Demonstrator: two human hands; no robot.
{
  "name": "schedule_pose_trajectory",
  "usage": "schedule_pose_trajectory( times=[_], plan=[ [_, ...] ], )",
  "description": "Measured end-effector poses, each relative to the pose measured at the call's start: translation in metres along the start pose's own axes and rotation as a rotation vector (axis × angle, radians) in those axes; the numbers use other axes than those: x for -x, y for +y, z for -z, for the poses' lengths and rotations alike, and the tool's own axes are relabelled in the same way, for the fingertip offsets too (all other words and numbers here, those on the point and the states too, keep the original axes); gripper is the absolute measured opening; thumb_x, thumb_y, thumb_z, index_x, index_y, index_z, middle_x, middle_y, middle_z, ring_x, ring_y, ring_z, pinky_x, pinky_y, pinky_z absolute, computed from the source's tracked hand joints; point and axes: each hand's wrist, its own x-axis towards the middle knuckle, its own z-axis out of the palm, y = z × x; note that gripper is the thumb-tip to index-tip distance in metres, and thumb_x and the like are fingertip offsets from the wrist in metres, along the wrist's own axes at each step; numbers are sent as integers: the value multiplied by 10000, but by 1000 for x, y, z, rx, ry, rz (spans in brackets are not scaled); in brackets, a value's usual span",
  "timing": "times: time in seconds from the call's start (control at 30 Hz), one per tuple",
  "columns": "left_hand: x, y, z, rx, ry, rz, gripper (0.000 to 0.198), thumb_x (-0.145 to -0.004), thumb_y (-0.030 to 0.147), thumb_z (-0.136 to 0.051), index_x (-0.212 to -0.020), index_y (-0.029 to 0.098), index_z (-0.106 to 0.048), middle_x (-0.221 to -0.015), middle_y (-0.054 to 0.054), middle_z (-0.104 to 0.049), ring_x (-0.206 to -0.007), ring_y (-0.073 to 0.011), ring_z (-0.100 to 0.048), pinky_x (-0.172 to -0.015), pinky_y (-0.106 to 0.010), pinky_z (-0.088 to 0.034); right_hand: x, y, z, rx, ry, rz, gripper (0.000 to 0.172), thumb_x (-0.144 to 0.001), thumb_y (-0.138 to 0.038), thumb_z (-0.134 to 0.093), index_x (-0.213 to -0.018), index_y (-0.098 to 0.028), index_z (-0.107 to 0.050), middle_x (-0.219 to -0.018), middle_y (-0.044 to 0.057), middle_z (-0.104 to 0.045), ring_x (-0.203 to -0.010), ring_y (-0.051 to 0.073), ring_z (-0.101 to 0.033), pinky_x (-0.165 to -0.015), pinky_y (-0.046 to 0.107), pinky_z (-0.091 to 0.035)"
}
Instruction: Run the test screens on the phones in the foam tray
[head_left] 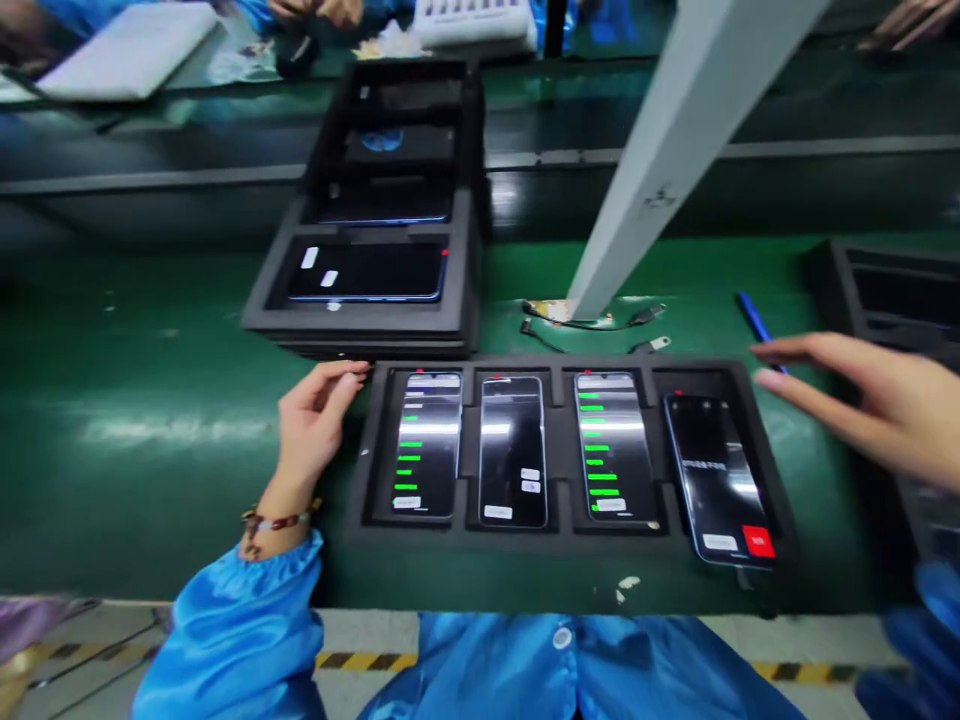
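Observation:
A black foam tray (570,545) lies on the green bench in front of me with several phones in its slots. Two phones (426,445) (611,450) show green lines on their screens. One phone (513,450) is mostly dark. The rightmost phone (716,480) sits skewed in its slot and shows a red button. My left hand (315,420) rests on the tray's left rim, fingers curled on its corner. My right hand (862,400) hovers over the bench right of the tray, fingers stretched out, holding nothing.
A stack of black trays (367,320) holding more phones (367,270) stands behind. Cables (600,325) lie at the foot of a slanted grey post (675,140). A blue pen (754,320) lies near my right hand. Another black tray (892,290) is at right. Other people's hands (315,12) work at the far bench.

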Motion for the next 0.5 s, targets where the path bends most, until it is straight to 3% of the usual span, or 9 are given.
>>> schedule_pose_trajectory(
  times=[0.1,0.23,0.3,0.37,0.5],
  plan=[
    [13,3,4,-83,-63,-61,420,-1012,589,-725,-1214,225,-783,-1256,-79,-784,-1135,-247,-743,-1079,-445,-617,57,13,-20,-41,31,-103,471,-976,-731,-638,-1391,-511,-678,-1415,63,-786,-1238,431,-784,-1077,636,-641],
    [24,8,1,-133,-153,-134,433,-1023,529,-740,-1349,244,-748,-1410,-82,-740,-1328,-292,-681,-1238,-520,-535,113,22,-59,-282,204,-286,549,-987,-717,-634,-1513,-557,-639,-1588,86,-690,-1525,479,-607,-1332,694,-412],
    [32,9,-4,-131,-159,-101,510,-1053,550,-694,-1469,256,-683,-1475,-94,-717,-1362,-308,-678,-1251,-545,-528,127,22,-86,-544,268,-382,542,-1006,-721,-606,-1519,-550,-635,-1682,68,-621,-1585,439,-568,-1353,656,-412],
    [43,11,-12,-92,-145,-54,565,-1081,588,-633,-1545,266,-615,-1575,-112,-667,-1454,-329,-647,-1300,-575,-491,131,18,-112,-796,324,-437,635,-1045,-750,-470,-1592,-450,-589,-1699,108,-609,-1613,431,-546,-1362,710,-385],
    [64,24,-30,-22,-81,-54,497,-1115,584,-570,-1491,267,-643,-1693,-129,-581,-1614,-347,-529,-1383,-609,-391,127,-1,-141,-938,421,-460,683,-1070,-761,-385,-1650,-437,-542,-1786,73,-524,-1708,392,-412,-1403,721,-288]
  ],
)
